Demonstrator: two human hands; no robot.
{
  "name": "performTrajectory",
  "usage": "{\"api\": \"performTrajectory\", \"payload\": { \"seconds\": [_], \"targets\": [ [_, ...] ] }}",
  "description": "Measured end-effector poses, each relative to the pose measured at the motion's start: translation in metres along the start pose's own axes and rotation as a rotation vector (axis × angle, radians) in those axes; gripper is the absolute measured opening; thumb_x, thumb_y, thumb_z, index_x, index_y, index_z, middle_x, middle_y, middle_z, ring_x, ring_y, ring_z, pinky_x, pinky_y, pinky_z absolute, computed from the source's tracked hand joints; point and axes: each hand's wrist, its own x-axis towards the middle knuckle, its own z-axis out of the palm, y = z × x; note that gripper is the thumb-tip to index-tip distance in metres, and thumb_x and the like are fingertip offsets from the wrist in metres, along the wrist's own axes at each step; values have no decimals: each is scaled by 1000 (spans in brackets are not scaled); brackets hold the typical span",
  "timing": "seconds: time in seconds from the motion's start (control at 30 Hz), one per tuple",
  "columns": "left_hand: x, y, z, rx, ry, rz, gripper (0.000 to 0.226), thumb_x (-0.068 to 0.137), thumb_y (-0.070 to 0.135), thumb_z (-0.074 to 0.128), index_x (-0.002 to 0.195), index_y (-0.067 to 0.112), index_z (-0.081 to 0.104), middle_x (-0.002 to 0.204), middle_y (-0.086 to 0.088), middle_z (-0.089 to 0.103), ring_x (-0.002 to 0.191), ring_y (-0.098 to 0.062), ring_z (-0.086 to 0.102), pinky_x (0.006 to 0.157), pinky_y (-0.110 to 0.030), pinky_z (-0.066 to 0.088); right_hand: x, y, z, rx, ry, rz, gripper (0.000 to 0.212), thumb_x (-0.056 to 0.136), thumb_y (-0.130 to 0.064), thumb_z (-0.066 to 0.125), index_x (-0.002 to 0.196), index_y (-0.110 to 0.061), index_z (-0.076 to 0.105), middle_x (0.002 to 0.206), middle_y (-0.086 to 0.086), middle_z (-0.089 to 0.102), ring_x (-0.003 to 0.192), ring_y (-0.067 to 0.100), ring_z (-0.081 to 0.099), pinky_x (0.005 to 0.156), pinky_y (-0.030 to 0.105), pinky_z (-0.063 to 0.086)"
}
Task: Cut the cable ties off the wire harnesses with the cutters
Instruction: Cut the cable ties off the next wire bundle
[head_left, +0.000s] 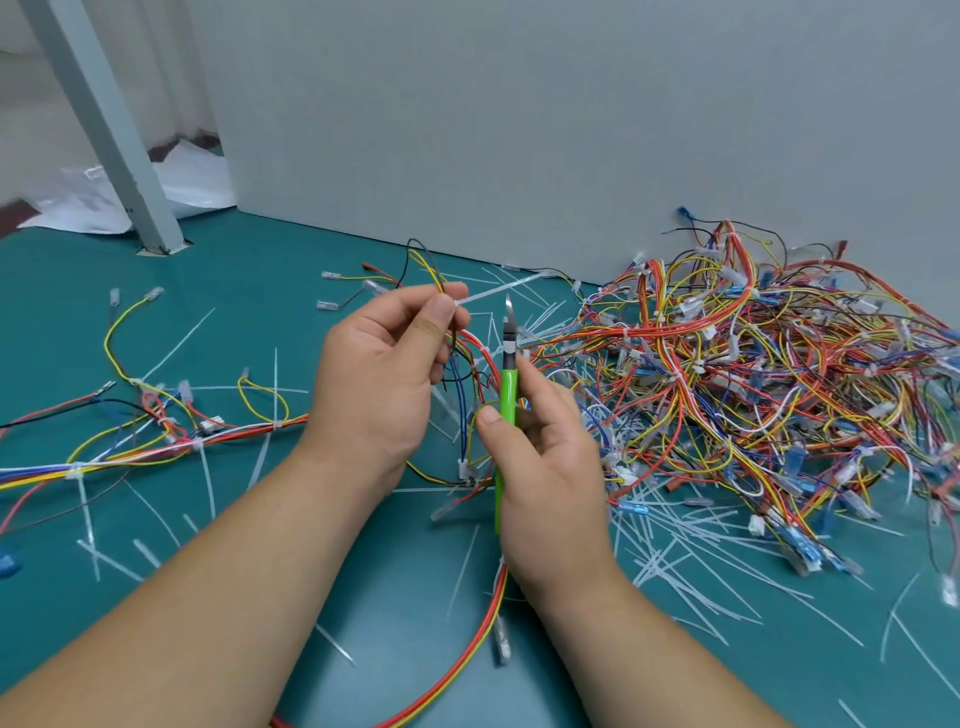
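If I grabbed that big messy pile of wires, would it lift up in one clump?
Probably mostly, since the wires in the pile loop through each other. They'd likely droop, like the strands hanging from the left hand. Loose cut ties would probably stay behind.

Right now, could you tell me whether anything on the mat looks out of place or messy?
Yes: loose white cable-tie offcuts lie scattered across the green mat, thickest beside the tangled harness pile.

Bare left forearm (208, 571) and bare right forearm (654, 639), left grip (379, 374) and right grip (545, 467) likewise bare, fingernails short and plain.
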Motion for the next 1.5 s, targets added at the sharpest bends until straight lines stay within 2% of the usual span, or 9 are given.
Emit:
{"api": "performTrajectory", "payload": {
  "seconds": [0.1, 0.23, 0.3, 0.43, 0.8, 1.03, 1.2, 1.33, 1.5],
  "targets": [
    [2, 3, -1, -58, 4, 0, 21, 103, 10, 53, 95, 17, 71, 81, 7, 67, 61, -8, 43, 57, -22, 37, -1, 1, 0, 36, -15, 1, 34, 83, -40, 65, 114, -51, 62, 108, -6, 55, 101, 9, 59, 97, 25, 45],
    [1, 3, -1, -66, -24, -24, 21, 104, 12, 51, 96, 18, 70, 81, 7, 65, 62, -9, 41, 58, -24, 36, -1, 1, 0, 16, -54, -8, 43, 86, -28, 64, 125, -44, 58, 119, -2, 58, 110, 2, 60, 97, 15, 42],
    [0, 1, -1, -71, -37, -29, 23, 104, 12, 52, 96, 20, 72, 80, 6, 65, 62, -8, 41, 58, -24, 35, -2, 2, -1, 23, -55, -14, 46, 85, -29, 66, 129, -40, 57, 119, -1, 59, 113, 4, 60, 99, 17, 43],
    [-1, 0, 0, -66, -59, -47, 27, 103, 13, 53, 91, 23, 76, 79, 7, 66, 60, -6, 43, 57, -22, 36, -3, 1, -1, 24, -48, -13, 45, 85, -29, 65, 127, -40, 57, 119, 0, 59, 114, 10, 61, 104, 28, 46],
    [-1, 1, 0, -61, -93, -83, 26, 101, 12, 56, 91, 22, 77, 76, 7, 65, 57, -8, 38, 58, -25, 33, -3, -1, 0, 17, -32, -14, 40, 82, -36, 65, 121, -46, 61, 114, -1, 58, 105, 9, 62, 97, 26, 48],
    [-3, 2, 2, 10, -71, -75, 12, 95, 11, 64, 88, 20, 68, 74, 4, 71, 54, -7, 47, 56, -21, 41, -1, 0, 0, 5, -12, -1, 53, 77, -39, 68, 129, -32, 64, 109, 1, 62, 95, 12, 63, 91, 30, 51],
    [-3, 1, 1, 78, -16, -44, 14, 95, 13, 67, 83, 21, 69, 78, 3, 75, 56, -6, 53, 56, -18, 46, -1, 2, 0, 4, -28, -16, 48, 76, -43, 67, 124, -40, 65, 104, -4, 59, 91, 9, 61, 88, 28, 51],
    [-3, 2, 1, 66, -3, -38, 12, 95, 12, 66, 87, 20, 68, 77, 5, 75, 55, -5, 53, 54, -15, 47, -1, 3, 2, -4, -64, -11, 40, 76, -43, 67, 110, -65, 66, 105, 0, 61, 90, 12, 63, 91, 38, 54],
    [-4, 2, 2, 122, -44, -29, 12, 95, 10, 66, 86, 18, 69, 67, 10, 69, 55, -5, 56, 54, -14, 47, -1, 1, 2, -12, -87, -15, 39, 78, -44, 65, 109, -68, 64, 108, 10, 67, 92, 17, 64, 93, 46, 54]
  ]
}}
